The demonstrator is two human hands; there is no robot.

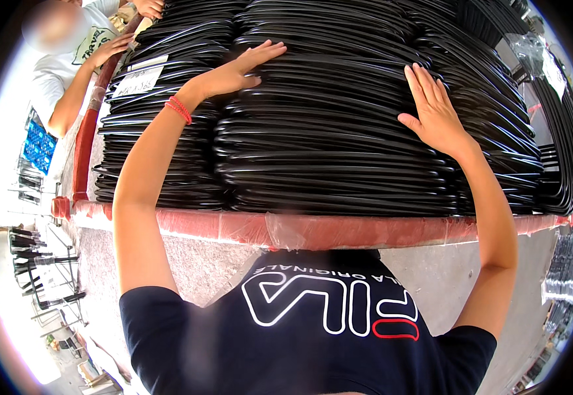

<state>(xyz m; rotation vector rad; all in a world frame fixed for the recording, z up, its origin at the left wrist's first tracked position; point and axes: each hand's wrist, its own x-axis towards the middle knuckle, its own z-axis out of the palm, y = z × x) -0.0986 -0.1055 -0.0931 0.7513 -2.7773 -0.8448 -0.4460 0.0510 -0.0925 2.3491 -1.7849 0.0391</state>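
Co-worker: a person in a white shirt stands at the far left corner of the desk, one hand [112, 47] resting on the edge of the stack.
Label: a white paper slip [136, 81] lies on the stack's left part, near the co-worker's hand.
Rack: thin dark stands [36, 263] are on the floor at lower left, well apart from the stack.
Left hand [244, 69]: open and flat, fingers spread, palm pressed on top of the stack, left of centre; a red band [180, 109] circles the wrist.
Stack [326, 125]: many long black glossy strips piled in bent layers, filling the upper middle of the view and lying on the desk directly ahead of the person.
Desk [339, 230]: its front edge is red, wrapped in clear plastic film, and runs just beneath the stack.
Right hand [435, 108]: open and flat, fingers together and pointing up, palm on the right slope of the stack.
Hands together: well apart from each other, both touching the stack, neither gripping anything.
Bundle: more black strips [566, 270] hang at the far right edge.
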